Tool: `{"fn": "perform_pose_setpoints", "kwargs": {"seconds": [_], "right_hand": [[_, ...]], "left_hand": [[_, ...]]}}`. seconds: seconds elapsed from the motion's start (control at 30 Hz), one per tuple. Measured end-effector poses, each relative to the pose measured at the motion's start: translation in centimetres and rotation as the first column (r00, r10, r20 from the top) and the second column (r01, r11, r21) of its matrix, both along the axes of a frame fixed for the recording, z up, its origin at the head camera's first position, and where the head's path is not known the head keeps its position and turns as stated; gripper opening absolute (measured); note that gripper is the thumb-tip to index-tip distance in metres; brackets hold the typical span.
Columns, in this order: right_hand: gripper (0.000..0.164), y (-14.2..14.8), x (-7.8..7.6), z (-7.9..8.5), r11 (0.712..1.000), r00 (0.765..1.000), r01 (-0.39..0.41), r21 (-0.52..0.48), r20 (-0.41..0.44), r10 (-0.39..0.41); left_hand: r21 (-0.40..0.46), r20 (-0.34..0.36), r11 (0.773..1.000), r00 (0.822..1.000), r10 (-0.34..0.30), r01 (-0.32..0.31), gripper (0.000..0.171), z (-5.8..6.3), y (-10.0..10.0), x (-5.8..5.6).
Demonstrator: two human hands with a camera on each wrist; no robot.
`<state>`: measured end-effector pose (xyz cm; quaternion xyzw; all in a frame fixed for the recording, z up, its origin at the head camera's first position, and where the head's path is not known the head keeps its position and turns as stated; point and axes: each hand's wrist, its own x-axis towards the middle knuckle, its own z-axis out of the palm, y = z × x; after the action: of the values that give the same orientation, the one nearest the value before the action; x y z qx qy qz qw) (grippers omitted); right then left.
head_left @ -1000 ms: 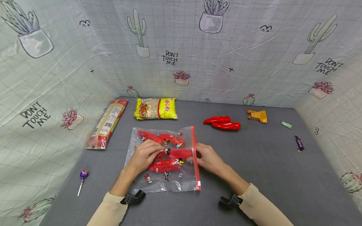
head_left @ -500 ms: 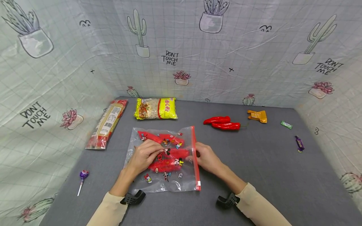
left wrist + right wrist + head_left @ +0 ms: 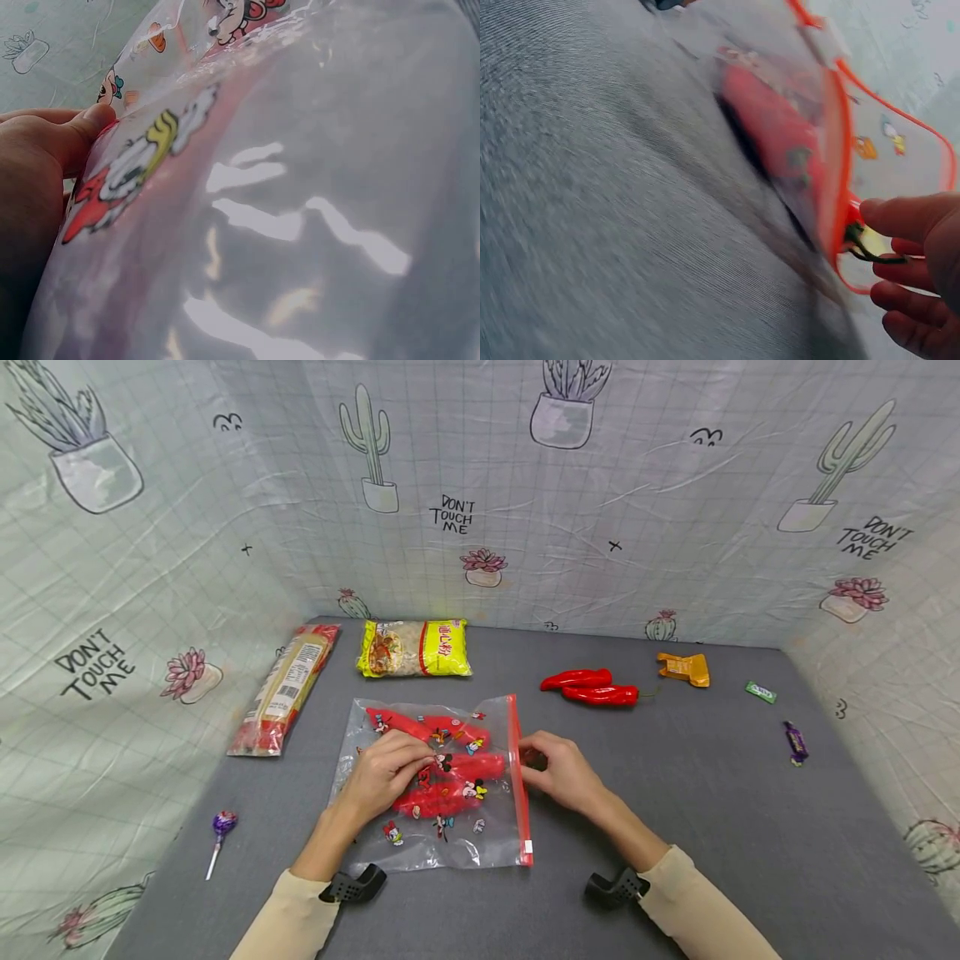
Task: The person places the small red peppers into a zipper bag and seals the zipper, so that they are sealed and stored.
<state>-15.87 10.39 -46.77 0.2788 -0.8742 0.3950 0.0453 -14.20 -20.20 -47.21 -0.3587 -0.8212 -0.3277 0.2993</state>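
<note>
Zip bag lies on the grey table, left hand pinching its film with curled fingers, red peppers under the plastic, then the red zip edge, and right hand just there, thumb and fingers parted around a green stem, holding nothing.

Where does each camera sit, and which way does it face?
Head: worn on the head, facing forward and down at the table and zip bag; left hand, right hand and sleeves show.
Left wrist: worn on that wrist, looking closely across the bag; left hand partly shows.
Right wrist: worn on that wrist, facing the bag's open red-edged mouth; right hand's fingers show.
Shared: head and right-wrist views both show red chili peppers in the bag.
</note>
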Motion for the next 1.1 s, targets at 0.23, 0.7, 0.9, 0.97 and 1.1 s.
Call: {"fn": "perform_pose_setpoints", "kwargs": {"seconds": [0.23,0.7,0.9,0.97,1.1], "right_hand": [[0.038,2.7,-0.9,1.3,0.999,0.998,-0.015,-0.033,0.055,0.017],[0.045,9.0,-4.7,2.1,0.991,0.992,0.127,-0.033,0.003,-0.127],[0.044,11.5,-6.1,1.7,0.973,0.973,0.231,-0.001,0.003,-0.231],[0.043,12.4,-6.6,1.6,0.966,0.966,0.259,0.010,0.010,-0.259],[0.044,13.9,-7.6,1.3,0.954,0.955,0.297,0.034,0.011,-0.297]], "left_hand": [[-0.002,0.011,1.000,1.000,0.003,-0.003,0.016,0.2,0.0,0.0],[0.001,0.021,1.000,1.000,0.006,-0.006,0.017,0.1,0.0,0.1],[0.001,0.018,1.000,1.000,0.006,-0.006,0.016,0.0,0.0,0.0],[0.000,0.016,1.000,1.000,0.006,-0.006,0.016,0.0,0.0,0.0],[-0.002,0.014,1.000,1.000,0.006,-0.006,0.015,0.0,0.0,0.0]]}}
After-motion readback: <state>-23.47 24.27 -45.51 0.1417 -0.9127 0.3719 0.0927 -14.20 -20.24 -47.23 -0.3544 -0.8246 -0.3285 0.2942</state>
